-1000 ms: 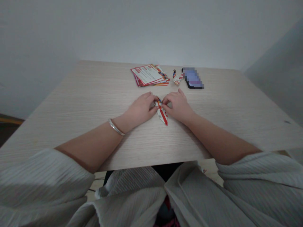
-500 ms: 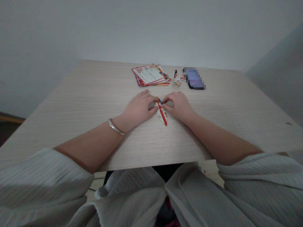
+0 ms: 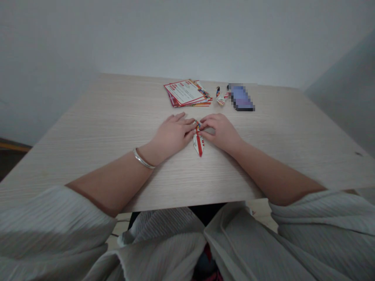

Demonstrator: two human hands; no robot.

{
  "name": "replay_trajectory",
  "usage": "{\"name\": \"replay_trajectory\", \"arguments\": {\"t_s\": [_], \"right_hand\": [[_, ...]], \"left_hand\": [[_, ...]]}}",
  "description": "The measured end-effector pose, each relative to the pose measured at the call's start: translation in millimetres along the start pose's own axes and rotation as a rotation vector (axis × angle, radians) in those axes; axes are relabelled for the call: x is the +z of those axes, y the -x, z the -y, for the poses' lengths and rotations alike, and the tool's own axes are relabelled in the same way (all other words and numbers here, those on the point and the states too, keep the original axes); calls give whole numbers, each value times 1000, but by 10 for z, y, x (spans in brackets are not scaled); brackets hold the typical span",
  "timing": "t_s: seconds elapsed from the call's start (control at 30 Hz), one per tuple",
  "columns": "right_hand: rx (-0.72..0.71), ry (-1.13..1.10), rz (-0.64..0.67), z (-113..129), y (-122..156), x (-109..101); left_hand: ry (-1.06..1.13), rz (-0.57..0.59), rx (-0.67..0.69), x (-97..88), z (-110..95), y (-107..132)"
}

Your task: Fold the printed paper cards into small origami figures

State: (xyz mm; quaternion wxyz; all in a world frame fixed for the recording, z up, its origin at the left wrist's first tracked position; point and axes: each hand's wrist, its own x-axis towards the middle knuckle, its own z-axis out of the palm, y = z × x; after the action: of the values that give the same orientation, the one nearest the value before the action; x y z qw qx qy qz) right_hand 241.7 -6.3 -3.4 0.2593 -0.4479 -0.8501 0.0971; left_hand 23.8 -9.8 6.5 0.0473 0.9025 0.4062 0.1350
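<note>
A narrow piece of folded paper (image 3: 199, 145), white with a red stripe and some colour at its far end, lies on the table between my hands, its pointed tip toward me. My left hand (image 3: 172, 132) pinches its far part from the left with thumb and index finger, the other fingers stretched over the table. From the right, my right hand (image 3: 221, 130) closes thumb and fingertips on the same far part. The fingertips partly hide the paper there.
Behind my hands a stack of printed sheets (image 3: 184, 93) lies on the pale wooden table (image 3: 102, 113). To its right stands a small folded paper figure (image 3: 221, 99), beside a phone (image 3: 241, 96) with a blurred screen. A wall (image 3: 187, 39) rises behind the table.
The near tip of the folded paper has swung a little to the left and now points more straight toward me. Both hands have stayed nearly in place, still on its far part.
</note>
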Motion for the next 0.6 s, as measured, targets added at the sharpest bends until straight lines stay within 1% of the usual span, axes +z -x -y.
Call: {"name": "replay_trajectory", "arguments": {"t_s": [0.17, 0.3, 0.4, 0.47, 0.6], "right_hand": [[23, 64, 42, 4, -21, -22], [53, 144, 54, 27, -21, -44], [32, 174, 62, 50, -18, -55], [14, 200, 40, 59, -14, -51], [10, 207, 2, 22, -4, -11]], "left_hand": [[-128, -21, -26, -28, -72, 10], [-188, -4, -46, -57, -102, 11], [-199, -6, -41, -70, -111, 13], [-206, -12, -38, -79, -122, 14], [-152, -20, -83, -77, -116, 9]]}}
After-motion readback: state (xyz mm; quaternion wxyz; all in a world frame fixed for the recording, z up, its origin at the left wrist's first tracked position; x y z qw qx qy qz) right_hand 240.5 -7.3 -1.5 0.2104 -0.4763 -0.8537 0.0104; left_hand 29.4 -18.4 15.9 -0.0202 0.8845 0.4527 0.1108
